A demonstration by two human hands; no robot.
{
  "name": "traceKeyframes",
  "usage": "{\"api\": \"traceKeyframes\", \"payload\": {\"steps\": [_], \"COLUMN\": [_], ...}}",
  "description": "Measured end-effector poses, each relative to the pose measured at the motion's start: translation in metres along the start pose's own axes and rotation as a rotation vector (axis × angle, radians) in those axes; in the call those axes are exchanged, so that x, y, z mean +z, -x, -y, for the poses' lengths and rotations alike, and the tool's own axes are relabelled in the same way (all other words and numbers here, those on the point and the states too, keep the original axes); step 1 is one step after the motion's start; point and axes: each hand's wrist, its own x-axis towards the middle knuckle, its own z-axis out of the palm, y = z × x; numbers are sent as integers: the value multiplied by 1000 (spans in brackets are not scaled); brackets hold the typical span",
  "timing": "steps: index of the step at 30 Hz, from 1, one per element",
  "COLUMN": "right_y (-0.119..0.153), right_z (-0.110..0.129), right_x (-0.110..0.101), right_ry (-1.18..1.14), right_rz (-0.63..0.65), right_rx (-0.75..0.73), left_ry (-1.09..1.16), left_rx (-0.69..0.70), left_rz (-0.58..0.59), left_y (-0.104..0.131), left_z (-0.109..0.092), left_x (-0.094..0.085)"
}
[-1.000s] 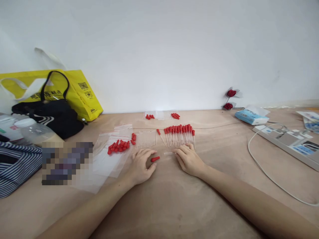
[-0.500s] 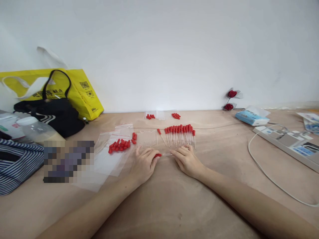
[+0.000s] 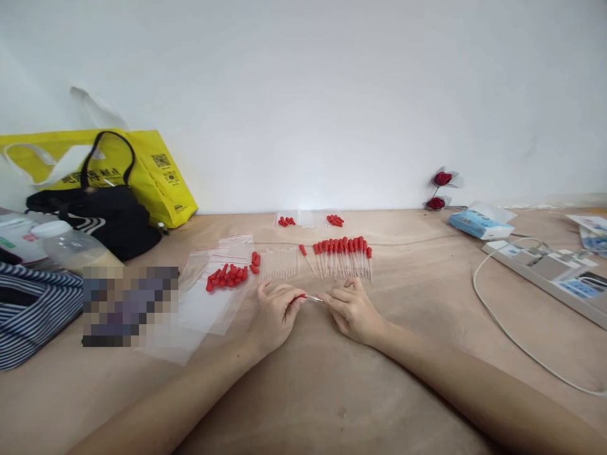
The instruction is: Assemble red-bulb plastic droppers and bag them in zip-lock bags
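Between finger and thumb, my left hand (image 3: 279, 315) pinches a red rubber dropper bulb (image 3: 302, 296), mostly covered by the fingers. My right hand (image 3: 353, 311) grips a clear glass dropper tube (image 3: 313, 298), whose end meets the bulb's mouth; how deep it sits I cannot tell. Beyond my right hand lies a row of droppers (image 3: 344, 253) with red bulbs on. One more dropper (image 3: 307, 259) lies slanted at the row's left. Bare glass tubes (image 3: 279, 262) are lined up past my left hand. Loose red bulbs (image 3: 227, 277) lie on clear zip bags (image 3: 203, 309) to the left.
By the wall are more red bulbs (image 3: 335, 220) on a clear bag. A yellow bag (image 3: 165, 183), a black bag (image 3: 95, 218) and a bottle (image 3: 78, 246) stand left. On the right are a tissue pack (image 3: 480, 224), a power strip (image 3: 545, 272) and its white cable (image 3: 497, 332).
The glass tube and the red bulb, apart by a small gap before, now meet end to end. My right hand has shifted slightly left.
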Motion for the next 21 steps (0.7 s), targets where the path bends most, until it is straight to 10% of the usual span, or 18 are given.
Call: {"api": "traceKeyframes", "payload": {"steps": [21], "right_y": [-5], "right_z": [2], "right_x": [-3], "right_ry": [34], "right_rz": [-14], "right_rx": [-112], "left_ry": [-43], "left_rx": [242], "left_rz": [41], "left_y": [4], "left_z": [-7], "left_x": [-1]}}
